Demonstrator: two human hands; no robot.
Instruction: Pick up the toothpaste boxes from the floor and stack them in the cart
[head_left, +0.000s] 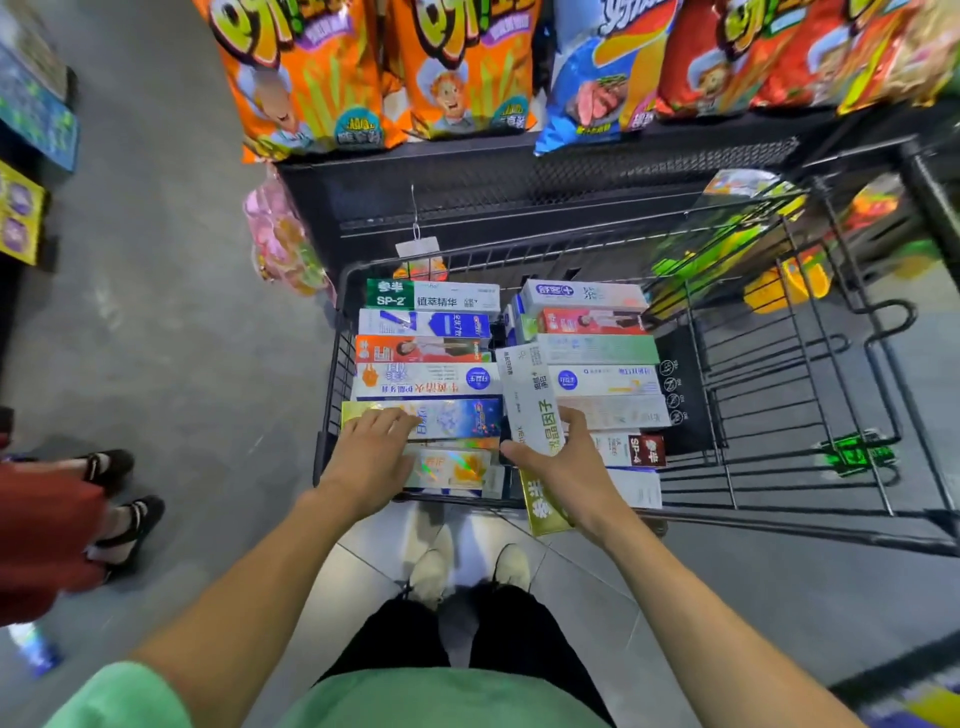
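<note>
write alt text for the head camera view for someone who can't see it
Seen from above, a person's right hand holds a long white and gold toothpaste box over a black wire cart packed with two rows of toothpaste boxes; the left hand rests on the left row. Snack bags line the shelf beyond.

The cart (332, 374) is black; one toothpaste box (530, 410) is white and gold, the snack bags (306, 78) orange.

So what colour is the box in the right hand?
White with a gold near end, green lettering along it; the head view shows the box gripped by the right hand.
</note>
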